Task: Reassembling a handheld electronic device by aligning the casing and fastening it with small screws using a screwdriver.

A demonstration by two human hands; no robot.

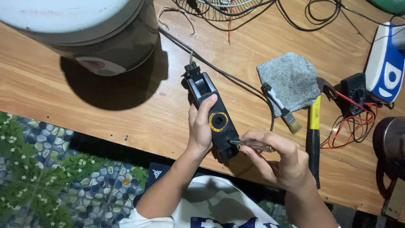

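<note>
Centrally, one black plastic housing [213,114] with a single yellow-ringed round fitting is held tilted above the near edge of the wooden table [84,105]. It is clasped by the left hand [200,126], whose fingers are wrapped around its left side with the thumb laid on its face. One screwdriver with a clear handle [253,145] is pinched in the closed fingers of the right hand [280,162], its tip set against the lower end of the housing. One black cable [236,80] is seen running from the housing's top across the table. Further right, one grey cloth [291,78], one small paintbrush [282,109], one yellow-and-black hammer [313,135] and one multimeter with red and black leads [353,90] are laid out. One large round appliance [93,29] is placed at the upper left.
</note>
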